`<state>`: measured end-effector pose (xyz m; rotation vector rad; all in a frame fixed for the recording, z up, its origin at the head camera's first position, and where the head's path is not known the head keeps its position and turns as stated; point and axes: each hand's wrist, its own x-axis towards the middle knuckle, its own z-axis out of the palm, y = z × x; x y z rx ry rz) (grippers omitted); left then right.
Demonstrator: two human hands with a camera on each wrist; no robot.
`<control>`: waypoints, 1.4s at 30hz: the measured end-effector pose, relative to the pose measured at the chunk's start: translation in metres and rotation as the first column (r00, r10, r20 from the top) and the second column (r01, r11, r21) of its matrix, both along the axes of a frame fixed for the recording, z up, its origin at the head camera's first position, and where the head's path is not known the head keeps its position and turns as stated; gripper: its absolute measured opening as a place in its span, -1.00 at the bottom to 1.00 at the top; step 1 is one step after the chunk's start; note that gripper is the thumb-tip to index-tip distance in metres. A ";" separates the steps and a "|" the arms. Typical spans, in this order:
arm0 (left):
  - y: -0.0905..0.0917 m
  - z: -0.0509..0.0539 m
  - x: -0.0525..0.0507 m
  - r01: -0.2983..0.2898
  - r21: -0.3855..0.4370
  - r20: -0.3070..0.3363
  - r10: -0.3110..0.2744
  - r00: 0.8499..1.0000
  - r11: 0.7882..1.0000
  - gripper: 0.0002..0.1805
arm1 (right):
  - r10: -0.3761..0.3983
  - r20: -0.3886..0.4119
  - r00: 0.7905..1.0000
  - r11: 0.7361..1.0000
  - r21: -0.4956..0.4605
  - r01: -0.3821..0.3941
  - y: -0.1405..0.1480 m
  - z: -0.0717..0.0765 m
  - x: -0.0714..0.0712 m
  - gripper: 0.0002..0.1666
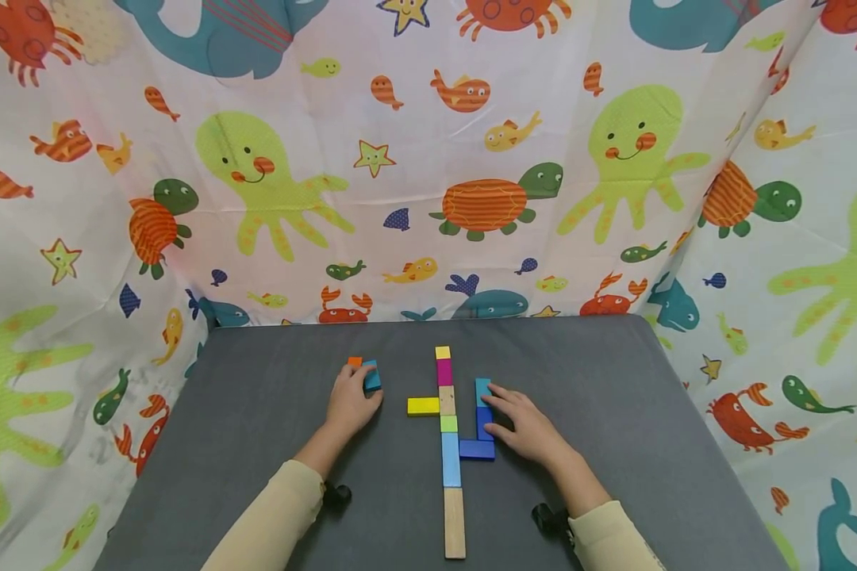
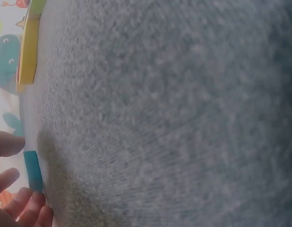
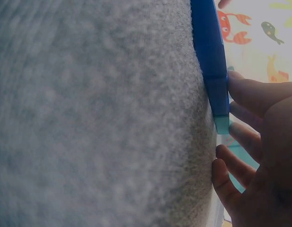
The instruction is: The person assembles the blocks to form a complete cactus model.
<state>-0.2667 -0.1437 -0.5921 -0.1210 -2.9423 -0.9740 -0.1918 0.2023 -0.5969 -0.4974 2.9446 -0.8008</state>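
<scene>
My left hand (image 1: pixel 353 400) is at a blue block (image 1: pixel 373 376), with the thumb at its near end and the fingers at its far end. In the left wrist view the blue block (image 2: pixel 34 171) shows between thumb and fingers. An orange block (image 1: pixel 355 361) lies just beyond, partly hidden by that hand. My right hand (image 1: pixel 524 424) touches the right side of two blocks in line, a light blue block (image 1: pixel 482 392) and a dark blue block (image 1: pixel 484 423). In the right wrist view its fingers (image 3: pixel 247 139) are spread beside them.
A long column of blocks runs down the grey table (image 1: pixel 578 357), from a yellow end to a plain wooden block (image 1: pixel 454 523). A yellow block (image 1: pixel 423 407) juts left from it, and another dark blue block (image 1: pixel 477 450) juts right. A patterned curtain (image 1: pixel 400 262) hangs behind.
</scene>
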 end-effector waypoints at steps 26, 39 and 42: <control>-0.027 -0.004 -0.033 0.143 0.055 0.137 -0.149 0.979 0.988 -0.22 | -0.004 -0.008 1.000 1.000 0.002 0.004 -0.004 -0.001 0.005 -0.29; -0.027 -0.005 -0.031 0.144 0.053 0.160 -0.151 0.976 0.988 -0.26 | -0.005 -0.020 1.000 1.000 -0.002 0.005 -0.005 -0.003 0.008 -0.29; -0.025 -0.006 -0.030 0.140 0.064 0.153 -0.149 0.977 0.988 -0.28 | -0.008 -0.014 1.000 1.000 -0.002 0.008 -0.006 -0.003 0.009 -0.29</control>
